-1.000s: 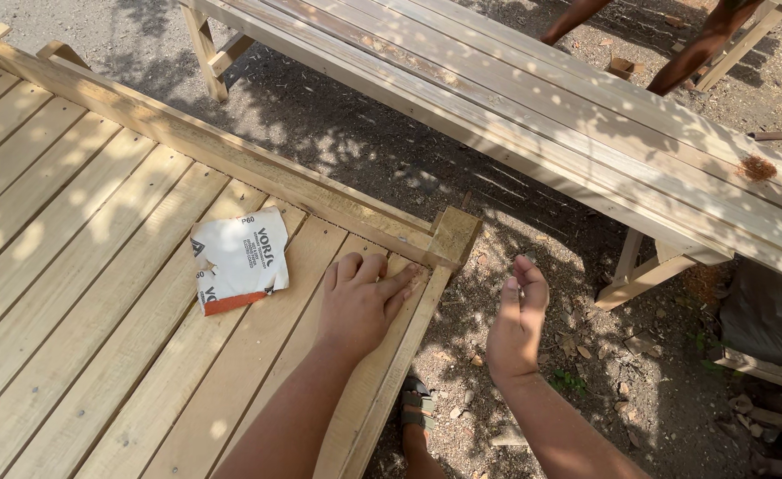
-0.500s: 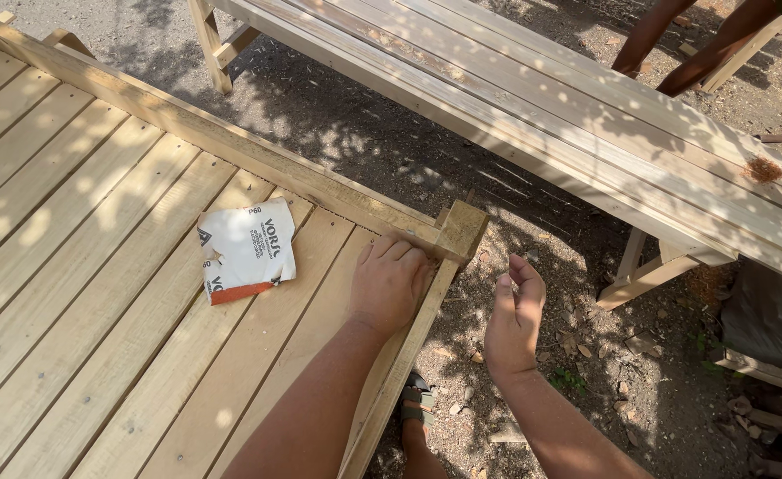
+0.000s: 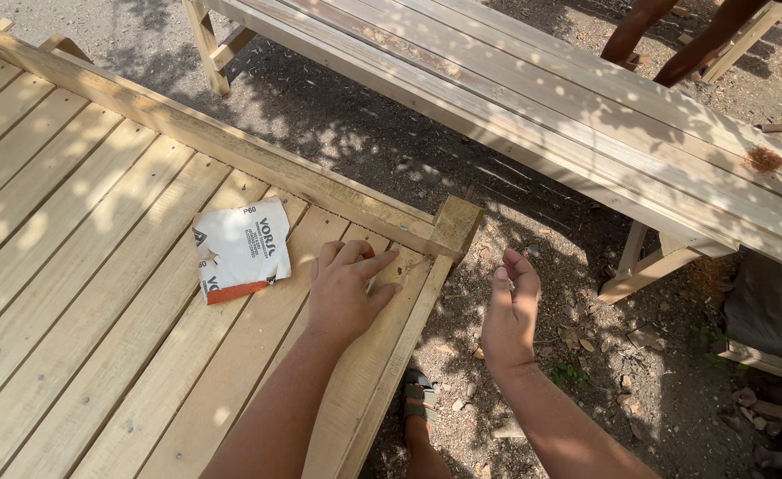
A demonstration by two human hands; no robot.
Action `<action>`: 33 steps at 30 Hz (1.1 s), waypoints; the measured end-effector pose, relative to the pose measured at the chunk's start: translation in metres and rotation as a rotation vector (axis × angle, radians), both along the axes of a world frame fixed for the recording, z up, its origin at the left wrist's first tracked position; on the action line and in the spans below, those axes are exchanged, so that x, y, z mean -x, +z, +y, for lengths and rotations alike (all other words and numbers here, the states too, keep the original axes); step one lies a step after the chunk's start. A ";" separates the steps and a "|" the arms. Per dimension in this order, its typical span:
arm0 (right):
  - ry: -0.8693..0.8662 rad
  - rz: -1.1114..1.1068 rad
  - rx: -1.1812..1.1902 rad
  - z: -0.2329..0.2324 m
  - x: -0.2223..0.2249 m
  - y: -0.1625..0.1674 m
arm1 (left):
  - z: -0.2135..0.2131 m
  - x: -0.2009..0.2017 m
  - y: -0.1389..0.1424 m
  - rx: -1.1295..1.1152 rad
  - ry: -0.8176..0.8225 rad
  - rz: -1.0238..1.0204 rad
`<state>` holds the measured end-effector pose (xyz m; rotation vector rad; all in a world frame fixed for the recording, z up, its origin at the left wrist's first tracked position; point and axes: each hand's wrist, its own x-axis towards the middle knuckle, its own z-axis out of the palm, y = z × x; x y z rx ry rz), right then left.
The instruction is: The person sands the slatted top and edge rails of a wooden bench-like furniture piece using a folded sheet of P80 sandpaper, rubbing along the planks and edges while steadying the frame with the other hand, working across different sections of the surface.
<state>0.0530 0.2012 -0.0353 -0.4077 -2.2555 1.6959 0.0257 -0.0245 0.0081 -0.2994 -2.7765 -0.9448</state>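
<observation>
Hands at the corner of the plank desk [image 3: 98,266]

Our left hand [image 3: 346,293] rests open on the planks beside the sandpaper sheet [image 3: 240,251]; our right hand [image 3: 510,306] hangs loosely curled, holding nothing.

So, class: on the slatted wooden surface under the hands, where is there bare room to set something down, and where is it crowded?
Bare slats run left of the sandpaper sheet, up to the raised rail, and below it beside the left forearm. The corner by the post is crowded: the left hand lies flat there, the right hand hovering off the edge.
</observation>
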 end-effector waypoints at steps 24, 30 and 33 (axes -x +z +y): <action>-0.075 -0.048 -0.033 0.008 0.002 0.000 | 0.026 0.005 -0.008 -0.053 0.016 0.076; -0.040 -0.039 -0.006 0.006 -0.001 0.001 | 0.022 0.014 -0.025 -0.060 -0.008 0.173; -0.037 -0.068 0.017 0.008 -0.002 0.000 | 0.039 0.002 -0.011 -0.142 0.002 0.066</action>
